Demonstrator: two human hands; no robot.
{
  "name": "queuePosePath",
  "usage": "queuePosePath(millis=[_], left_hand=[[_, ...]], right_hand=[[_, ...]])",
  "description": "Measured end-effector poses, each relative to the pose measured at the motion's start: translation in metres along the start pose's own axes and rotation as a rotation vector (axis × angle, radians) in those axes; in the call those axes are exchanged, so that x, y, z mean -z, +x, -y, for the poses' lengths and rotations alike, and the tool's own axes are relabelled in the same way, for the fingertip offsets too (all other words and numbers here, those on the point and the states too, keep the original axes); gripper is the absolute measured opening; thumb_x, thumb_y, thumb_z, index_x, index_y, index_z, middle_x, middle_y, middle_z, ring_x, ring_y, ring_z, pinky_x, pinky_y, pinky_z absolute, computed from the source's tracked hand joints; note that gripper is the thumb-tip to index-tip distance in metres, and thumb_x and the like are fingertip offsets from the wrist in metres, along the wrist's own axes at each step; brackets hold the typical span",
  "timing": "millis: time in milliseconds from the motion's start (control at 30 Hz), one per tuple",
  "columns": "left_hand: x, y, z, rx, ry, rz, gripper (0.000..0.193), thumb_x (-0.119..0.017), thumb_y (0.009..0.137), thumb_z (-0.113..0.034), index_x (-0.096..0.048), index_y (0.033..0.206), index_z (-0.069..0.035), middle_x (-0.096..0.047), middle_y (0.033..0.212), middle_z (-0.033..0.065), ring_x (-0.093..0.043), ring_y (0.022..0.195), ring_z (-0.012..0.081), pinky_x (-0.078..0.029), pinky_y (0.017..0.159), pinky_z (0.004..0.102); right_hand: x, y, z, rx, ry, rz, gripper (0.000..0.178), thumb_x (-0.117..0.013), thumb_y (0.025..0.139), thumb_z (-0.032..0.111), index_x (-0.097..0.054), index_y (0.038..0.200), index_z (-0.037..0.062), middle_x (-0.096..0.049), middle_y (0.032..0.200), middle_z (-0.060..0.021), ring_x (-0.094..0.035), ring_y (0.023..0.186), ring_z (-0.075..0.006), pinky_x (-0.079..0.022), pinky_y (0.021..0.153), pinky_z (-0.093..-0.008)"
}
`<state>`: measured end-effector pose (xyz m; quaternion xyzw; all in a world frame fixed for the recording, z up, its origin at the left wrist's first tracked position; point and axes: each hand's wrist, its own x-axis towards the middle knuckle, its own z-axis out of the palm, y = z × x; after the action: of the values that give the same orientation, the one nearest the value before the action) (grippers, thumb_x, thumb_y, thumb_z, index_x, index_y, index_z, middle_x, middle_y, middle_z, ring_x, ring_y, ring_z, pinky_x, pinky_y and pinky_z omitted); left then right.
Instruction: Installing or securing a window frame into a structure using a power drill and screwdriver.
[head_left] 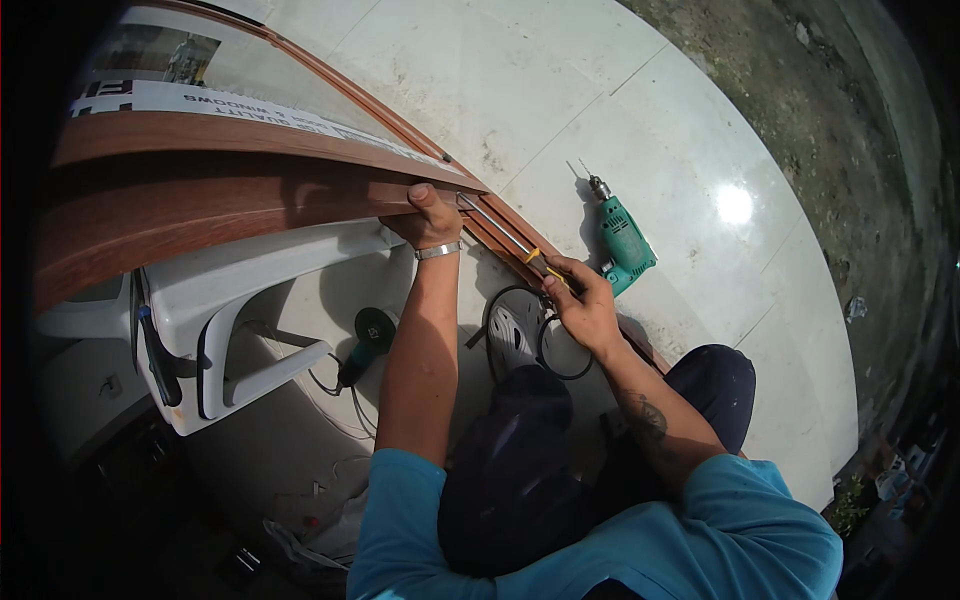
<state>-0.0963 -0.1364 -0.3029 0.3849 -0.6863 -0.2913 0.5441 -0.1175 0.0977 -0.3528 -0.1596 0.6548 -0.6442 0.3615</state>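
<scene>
Left hand [432,218] wraps the end of the upper brown frame piece [230,205], thumb over its near face; fingers mostly hidden. Right hand [585,300] closes on the yellow-and-black handle of a screwdriver [508,232]. Its shaft lies over a grooved brown strip, tip at the corner where strip and frame piece meet; cannot tell whether the tip sits inside a groove. Frame piece passes above a white plastic chair [260,268]. Green drill [625,240], bit fitted in its chuck, lies on the pale floor beyond the right hand. Crumpled whitish plastic [325,535], possibly a bag, at lower left; contents indistinct.
</scene>
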Motion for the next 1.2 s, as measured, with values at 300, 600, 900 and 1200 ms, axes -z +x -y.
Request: queuePosePath(millis=[300, 600, 900, 1200], left_hand=[[-0.001, 0.000, 0.011, -0.059, 0.028, -0.064, 0.095, -0.040, 0.085, -0.075, -0.040, 0.122, 0.013, -0.055, 0.110, 0.0275, -0.062, 0.095, 0.0341, -0.052, 0.077, 0.0388], [0.004, -0.006, 0.015, -0.012, 0.020, -0.080, 0.101, -0.034, 0.083, -0.080, -0.042, 0.122, 0.014, -0.055, 0.112, 0.0289, -0.063, 0.096, 0.0341, -0.054, 0.075, 0.0396], [0.004, -0.010, -0.007, 0.065, -0.062, -0.013, 0.102, -0.040, 0.082, -0.079, -0.036, 0.127, 0.012, -0.054, 0.110, 0.0288, -0.061, 0.094, 0.0343, -0.051, 0.079, 0.0392], [-0.002, -0.015, 0.008, -0.035, 0.046, -0.014, 0.092, -0.030, 0.090, -0.072, -0.029, 0.135, 0.008, -0.043, 0.128, 0.0302, -0.053, 0.109, 0.0391, -0.045, 0.090, 0.0417]], right_hand=[[0.010, 0.007, 0.006, -0.303, 0.395, 0.140, 0.033, -0.052, 0.098, 0.027, -0.056, 0.123, 0.0069, -0.069, 0.091, -0.0163, -0.062, 0.059, -0.0181, -0.045, 0.042, -0.0231], [0.016, 0.003, 0.027, -0.618, 0.622, 0.239, 0.038, -0.054, 0.097, 0.027, -0.054, 0.128, 0.0058, -0.065, 0.092, -0.0099, -0.058, 0.059, -0.0140, -0.041, 0.045, -0.0210], [0.016, 0.018, 0.024, -0.579, 0.436, 0.172, 0.032, -0.057, 0.096, 0.027, -0.059, 0.120, 0.0063, -0.066, 0.086, -0.0082, -0.058, 0.062, -0.0122, -0.044, 0.052, -0.0229], [0.020, 0.014, 0.006, -1.098, 1.091, 0.371, 0.035, -0.050, 0.097, 0.035, -0.055, 0.120, 0.0091, -0.068, 0.085, -0.0093, -0.063, 0.057, -0.0159, -0.041, 0.038, -0.0221]])
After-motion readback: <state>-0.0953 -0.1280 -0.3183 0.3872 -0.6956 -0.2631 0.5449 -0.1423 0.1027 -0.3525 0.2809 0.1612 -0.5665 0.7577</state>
